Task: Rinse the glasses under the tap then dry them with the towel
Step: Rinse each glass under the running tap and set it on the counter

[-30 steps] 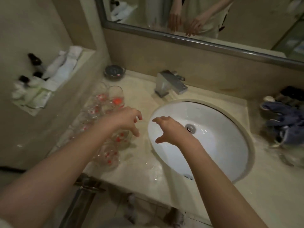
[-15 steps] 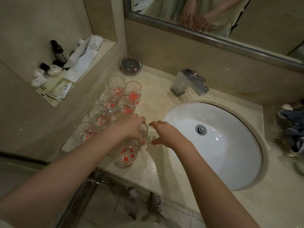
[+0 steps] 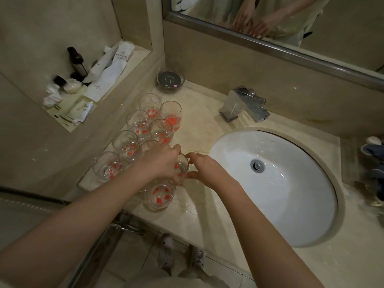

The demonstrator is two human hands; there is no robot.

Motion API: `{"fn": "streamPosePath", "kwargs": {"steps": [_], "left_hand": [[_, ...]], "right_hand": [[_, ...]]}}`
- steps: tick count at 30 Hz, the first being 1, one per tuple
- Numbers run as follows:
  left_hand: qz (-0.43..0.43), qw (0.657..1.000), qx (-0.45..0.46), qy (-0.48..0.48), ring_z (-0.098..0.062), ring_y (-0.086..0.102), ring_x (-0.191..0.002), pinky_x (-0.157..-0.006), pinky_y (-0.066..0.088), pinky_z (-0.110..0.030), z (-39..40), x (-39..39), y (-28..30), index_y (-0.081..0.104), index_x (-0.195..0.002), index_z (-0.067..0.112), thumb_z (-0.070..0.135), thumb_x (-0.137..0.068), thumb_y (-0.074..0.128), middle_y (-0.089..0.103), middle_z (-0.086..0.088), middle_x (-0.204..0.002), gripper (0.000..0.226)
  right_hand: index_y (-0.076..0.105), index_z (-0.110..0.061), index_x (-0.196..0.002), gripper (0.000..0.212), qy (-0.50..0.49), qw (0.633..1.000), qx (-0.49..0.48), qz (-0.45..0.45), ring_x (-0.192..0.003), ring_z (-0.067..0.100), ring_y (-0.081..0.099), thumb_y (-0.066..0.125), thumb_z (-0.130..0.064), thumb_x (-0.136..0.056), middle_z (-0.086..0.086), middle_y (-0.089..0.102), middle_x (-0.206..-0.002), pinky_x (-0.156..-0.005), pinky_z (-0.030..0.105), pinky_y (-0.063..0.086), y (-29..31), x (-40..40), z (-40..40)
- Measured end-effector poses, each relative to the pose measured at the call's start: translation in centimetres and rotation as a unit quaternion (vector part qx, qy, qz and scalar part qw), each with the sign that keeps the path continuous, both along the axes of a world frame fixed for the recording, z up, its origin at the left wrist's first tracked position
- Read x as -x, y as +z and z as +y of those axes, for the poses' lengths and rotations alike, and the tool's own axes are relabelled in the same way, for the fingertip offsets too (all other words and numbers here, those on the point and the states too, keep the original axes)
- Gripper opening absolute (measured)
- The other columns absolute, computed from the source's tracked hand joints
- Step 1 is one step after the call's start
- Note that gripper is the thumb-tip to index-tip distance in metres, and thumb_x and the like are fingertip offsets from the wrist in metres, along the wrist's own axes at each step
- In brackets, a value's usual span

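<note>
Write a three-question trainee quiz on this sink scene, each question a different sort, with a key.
1. True or false: water is running from the tap.
2. Multiple choice: the glass being picked up is gripped by A) the left hand only, B) the right hand only, C) both hands.
3. Fill in: the other spotted glasses stand on the counter to the ____ of the basin.

Key: 1 false; 2 C; 3 left.

Toiletries point(image 3: 99, 80) fill the wall niche (dark bottle point(image 3: 76, 59) upright behind).
</note>
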State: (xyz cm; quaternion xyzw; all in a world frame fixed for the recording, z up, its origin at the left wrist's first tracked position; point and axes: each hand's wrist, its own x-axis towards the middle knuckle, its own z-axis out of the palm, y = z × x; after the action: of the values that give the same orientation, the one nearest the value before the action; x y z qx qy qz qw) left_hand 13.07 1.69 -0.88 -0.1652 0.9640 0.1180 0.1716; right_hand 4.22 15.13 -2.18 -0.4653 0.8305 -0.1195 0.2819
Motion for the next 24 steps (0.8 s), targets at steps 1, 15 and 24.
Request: {"fn": "streamPosePath", "kwargs": {"steps": [1,15,24], "left_hand": [[0.003,1.000,-0.004,0.004,-0.023,0.047,-0.117,-0.082,0.049,-0.036,0.0,0.1,-0.1,0.048,-0.130,0.015,0.058,-0.057,0.082,0.060,-0.004,-0.114,0.091],[0.111,0.943,-0.264,0.172,-0.016,0.051,-0.110,-0.088,0.040,-0.030,4.2,6.3,-0.1,0.046,-0.129,0.020,0.039,-0.057,0.092,0.063,0.006,-0.113,0.087],[0.178,0.712,-0.594,0.331,-0.013,0.067,-0.089,-0.073,0.052,-0.024,9.2,10.3,-2.6,0.064,-0.111,0.030,0.034,-0.030,0.086,0.063,-0.003,-0.108,0.084]], "right_hand": [[0.048,-0.010,-0.132,0.054,0.000,1.000,0.002,-0.006,-0.112,0.029,0.056,0.071,-0.028,-0.087,0.012,0.059,-0.122,-0.089,0.041,0.047,-0.1,0.2,0.1],[0.060,-0.033,-0.119,0.040,-0.225,0.930,0.169,-0.236,-0.099,0.015,0.062,0.076,-0.025,-0.083,-0.002,0.064,-0.110,-0.078,0.013,0.046,1.0,6.4,7.5],[0.060,-0.027,-0.113,0.029,-0.342,0.837,0.232,-0.358,-0.087,0.016,0.066,0.071,-0.026,-0.086,0.002,0.060,-0.098,-0.085,0.035,0.054,-0.2,9.3,11.2]]}}
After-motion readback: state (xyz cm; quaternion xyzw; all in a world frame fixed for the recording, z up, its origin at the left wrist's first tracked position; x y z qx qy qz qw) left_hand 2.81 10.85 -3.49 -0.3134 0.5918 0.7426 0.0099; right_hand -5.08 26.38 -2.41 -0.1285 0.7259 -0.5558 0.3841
